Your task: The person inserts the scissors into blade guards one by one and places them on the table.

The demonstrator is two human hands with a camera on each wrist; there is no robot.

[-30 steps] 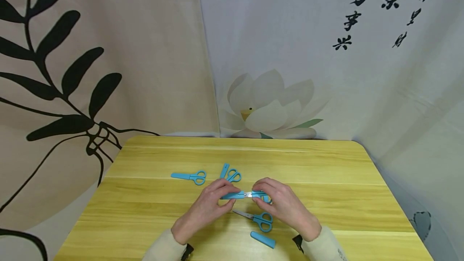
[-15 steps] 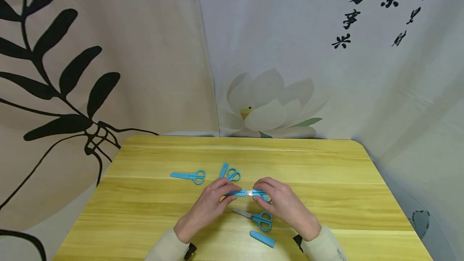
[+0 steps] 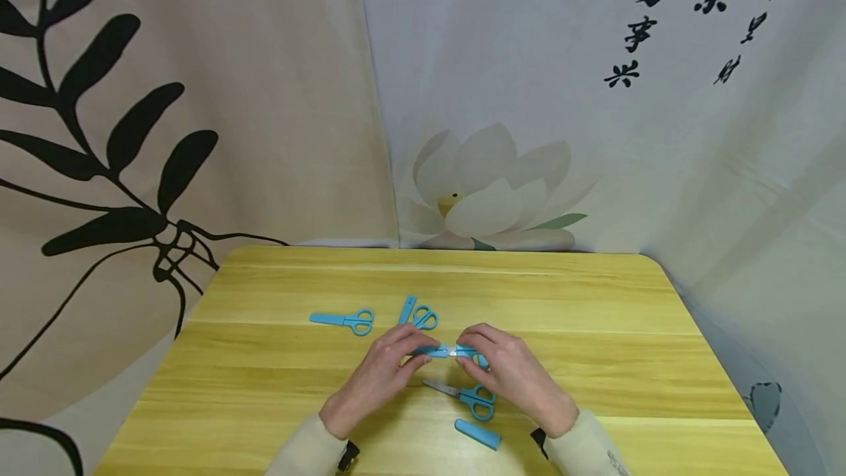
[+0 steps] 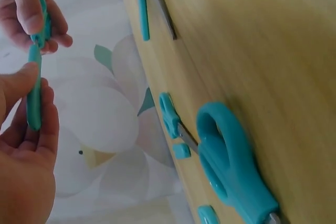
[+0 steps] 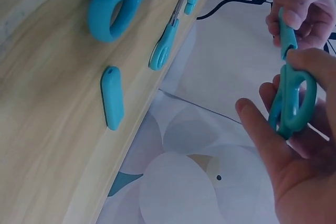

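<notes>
Between thumb and fingers my left hand (image 3: 380, 377) pinches a blue blade cover (image 4: 34, 90). My right hand (image 3: 522, 377) grips a pair of blue-handled scissors (image 5: 294, 100), its blades pointing left into that cover. A short stretch of metal blade (image 3: 452, 351) shows between cover and handles in the head view. Below the hands lie uncovered scissors (image 3: 477, 401), blades towards the upper left. Near them is a loose blade cover (image 3: 477, 434). Beyond my left hand are more scissors (image 3: 425, 317) beside another cover (image 3: 407, 308); the hand partly hides them.
Covered scissors (image 3: 342, 320) lie farther left on the wooden table (image 3: 264, 380). The table's far edge meets a printed cloth backdrop (image 3: 297, 94) with leaves, a lotus and characters. A similar cloth hangs at the right.
My right hand has shifted slightly left with the scissors, and the bare stretch of blade at the cover's mouth has become shorter. The scissors and covers on the table stay put.
</notes>
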